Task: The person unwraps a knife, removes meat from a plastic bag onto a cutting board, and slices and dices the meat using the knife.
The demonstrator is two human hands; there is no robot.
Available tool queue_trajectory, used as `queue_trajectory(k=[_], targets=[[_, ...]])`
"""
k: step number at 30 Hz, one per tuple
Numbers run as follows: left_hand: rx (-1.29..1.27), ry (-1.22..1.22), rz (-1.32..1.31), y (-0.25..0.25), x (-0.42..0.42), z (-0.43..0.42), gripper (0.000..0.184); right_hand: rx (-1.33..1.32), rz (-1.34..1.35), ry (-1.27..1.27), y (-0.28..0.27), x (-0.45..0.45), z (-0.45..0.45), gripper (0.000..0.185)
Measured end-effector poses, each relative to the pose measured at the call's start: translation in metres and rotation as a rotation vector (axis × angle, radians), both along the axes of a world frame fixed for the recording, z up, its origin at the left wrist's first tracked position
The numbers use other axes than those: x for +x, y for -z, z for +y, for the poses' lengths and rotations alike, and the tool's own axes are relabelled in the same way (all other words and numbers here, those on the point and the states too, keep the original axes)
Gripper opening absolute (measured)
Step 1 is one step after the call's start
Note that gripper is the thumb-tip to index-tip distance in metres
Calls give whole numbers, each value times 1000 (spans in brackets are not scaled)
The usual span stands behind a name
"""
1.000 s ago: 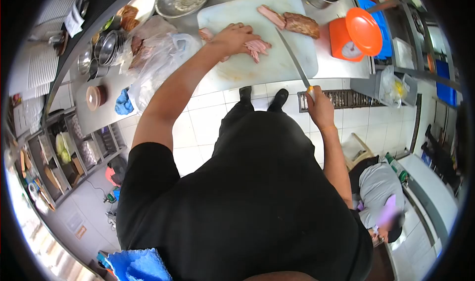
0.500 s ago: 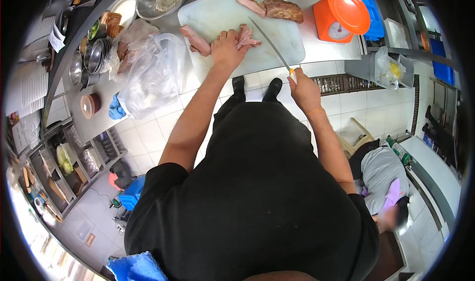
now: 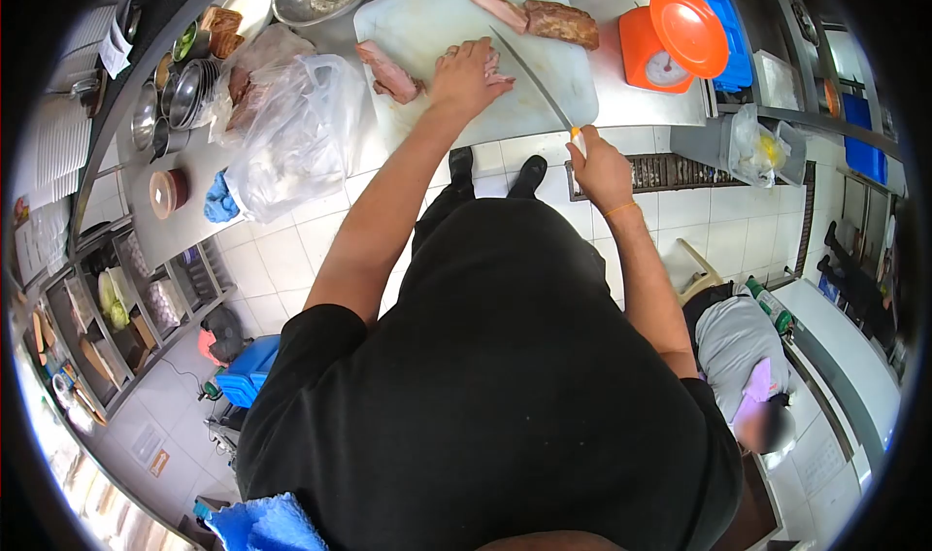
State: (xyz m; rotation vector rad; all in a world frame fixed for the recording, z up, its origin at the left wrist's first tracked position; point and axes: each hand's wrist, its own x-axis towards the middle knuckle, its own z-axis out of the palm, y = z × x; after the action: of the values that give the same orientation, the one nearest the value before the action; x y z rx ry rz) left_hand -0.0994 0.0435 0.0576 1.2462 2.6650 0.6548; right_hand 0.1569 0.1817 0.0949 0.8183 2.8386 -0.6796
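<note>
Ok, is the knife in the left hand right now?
No, the right hand grips the knife, while the left hand is on the cut meat on the cutting board.

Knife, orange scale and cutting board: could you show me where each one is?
Knife [image 3: 540,86], head view: on the blade.
Orange scale [image 3: 685,31], head view: on the dish.
Cutting board [image 3: 419,29], head view: a bare patch.

2 hands: left hand [image 3: 464,77], right hand [image 3: 603,170]. 1 knife [image 3: 547,93]. 1 cutting board [image 3: 427,17]. 1 dark-crusted meat chunk [image 3: 565,25]. meat slices [image 3: 496,75] under left hand: part hidden, count unclear. 1 orange scale [image 3: 640,51]. 1 round tub [image 3: 167,193]. 2 blue cloths [image 3: 220,200]. 2 black shoes [image 3: 527,177].
</note>
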Motion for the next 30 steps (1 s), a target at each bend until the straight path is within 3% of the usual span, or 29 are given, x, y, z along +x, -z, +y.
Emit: queue_trajectory(k=[6,9,12,15,22,30], targets=[[173,177,-105,15,-2,-16,60,-49,-23,25,-1,1,-2,40],[202,143,53,15,4,-23,63,-71,6,27,2,1,-10,39],[53,-37,142,1,15,-21,69,-93,23,30,12,0,-20,38],[-36,16,163,-2,18,-20,71,-83,44,41,12,-3,-25,36],[12,-44,152,16,15,-24,52,-29,79,25,6,0,-35,30],[121,-44,167,5,17,-26,44,-39,36,39,5,7,-40,30]])
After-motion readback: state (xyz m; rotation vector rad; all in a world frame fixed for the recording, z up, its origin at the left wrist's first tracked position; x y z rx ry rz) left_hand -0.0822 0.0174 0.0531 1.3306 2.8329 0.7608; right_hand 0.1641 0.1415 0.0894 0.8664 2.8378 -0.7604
